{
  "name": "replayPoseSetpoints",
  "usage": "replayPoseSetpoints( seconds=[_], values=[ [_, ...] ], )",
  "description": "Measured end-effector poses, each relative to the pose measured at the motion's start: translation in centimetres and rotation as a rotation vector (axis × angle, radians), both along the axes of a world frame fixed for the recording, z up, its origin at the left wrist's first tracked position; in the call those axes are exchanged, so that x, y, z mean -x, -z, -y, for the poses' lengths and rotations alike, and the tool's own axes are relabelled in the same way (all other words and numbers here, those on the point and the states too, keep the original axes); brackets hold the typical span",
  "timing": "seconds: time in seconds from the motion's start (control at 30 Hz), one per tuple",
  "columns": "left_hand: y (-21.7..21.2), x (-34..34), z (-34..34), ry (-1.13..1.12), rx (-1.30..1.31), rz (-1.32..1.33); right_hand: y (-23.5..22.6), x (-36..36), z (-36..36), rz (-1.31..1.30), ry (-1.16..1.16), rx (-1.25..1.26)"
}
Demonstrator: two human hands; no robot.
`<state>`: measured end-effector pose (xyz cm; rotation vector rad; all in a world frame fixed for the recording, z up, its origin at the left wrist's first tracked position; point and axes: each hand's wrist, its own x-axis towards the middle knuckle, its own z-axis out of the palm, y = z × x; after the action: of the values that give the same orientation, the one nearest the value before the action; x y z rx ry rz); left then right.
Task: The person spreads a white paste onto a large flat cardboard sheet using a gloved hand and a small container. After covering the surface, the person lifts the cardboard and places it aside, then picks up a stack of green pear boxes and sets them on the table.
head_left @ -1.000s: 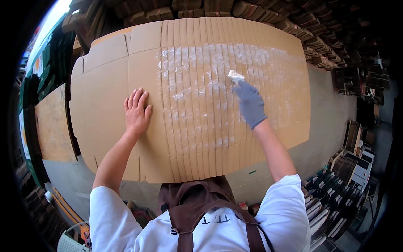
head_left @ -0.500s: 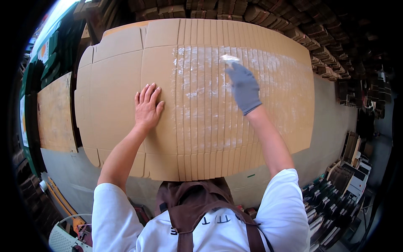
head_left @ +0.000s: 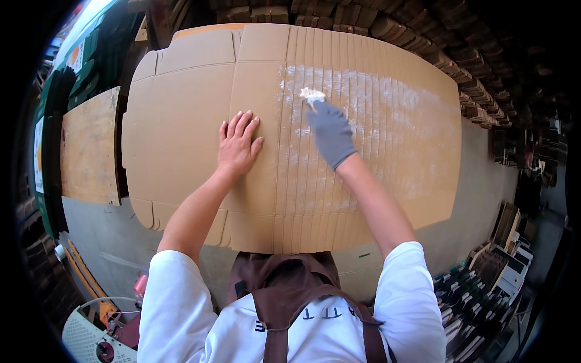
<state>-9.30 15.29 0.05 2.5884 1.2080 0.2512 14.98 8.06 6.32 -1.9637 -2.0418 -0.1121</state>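
A large sheet of brown cardboard [head_left: 181, 121] lies flat in front of me, creased, with a band of narrow parallel folds across its right part. White, wet-looking streaks [head_left: 387, 91] cover much of that folded part. My right hand [head_left: 331, 134], in a grey glove, is closed round a brush [head_left: 311, 95] whose white-coated head rests at the streaks' left side. Most of the brush handle is hidden by the glove. My bare left hand [head_left: 239, 144] lies flat on the plain cardboard just left of the folds, fingers a little apart.
Stacks of folded cardboard [head_left: 387, 30] line the far side and far right. A wooden board [head_left: 91, 148] and green crates [head_left: 91, 66] stand at the left. Dark items with a pale machine [head_left: 511, 272] sit at lower right; another machine [head_left: 91, 339] is at lower left.
The brush in my right hand has moved left across the folded cardboard and slightly nearer. My left hand stays resting on the sheet. The whole view has shifted a little.
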Motion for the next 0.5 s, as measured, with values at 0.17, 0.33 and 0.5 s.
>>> replayPoseSetpoints(
  seconds=[0.17,0.33,0.5],
  values=[
    [0.1,0.2,0.1,-0.008,0.002,0.014,-1.6,0.6,-0.8,0.003,0.069,0.027],
    [0.0,0.3,0.0,0.002,0.027,0.046,0.6,-1.4,-2.1,-0.430,0.287,0.184],
    [-0.2,0.1,-0.3,0.018,0.025,0.064,0.5,-0.9,-3.0,-0.183,0.218,0.114]
  ],
)
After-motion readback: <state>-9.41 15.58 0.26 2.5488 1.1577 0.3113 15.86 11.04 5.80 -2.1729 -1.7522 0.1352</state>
